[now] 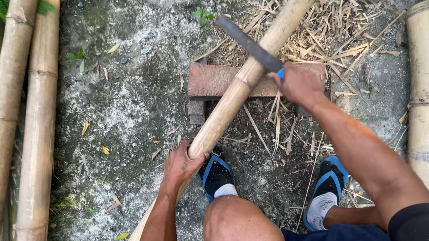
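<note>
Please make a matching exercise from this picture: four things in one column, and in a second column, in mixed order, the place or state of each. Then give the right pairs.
Things:
1. bamboo pole
2. knife
3. brick
4. sandals

Places or states:
A. on the person's feet
B. lying on the ground under the pole
C. held in the right hand, blade on the pole
D. gripped by the left hand, slanting across the brick

Pairs: 1-D, 2-C, 3-B, 4-A
</note>
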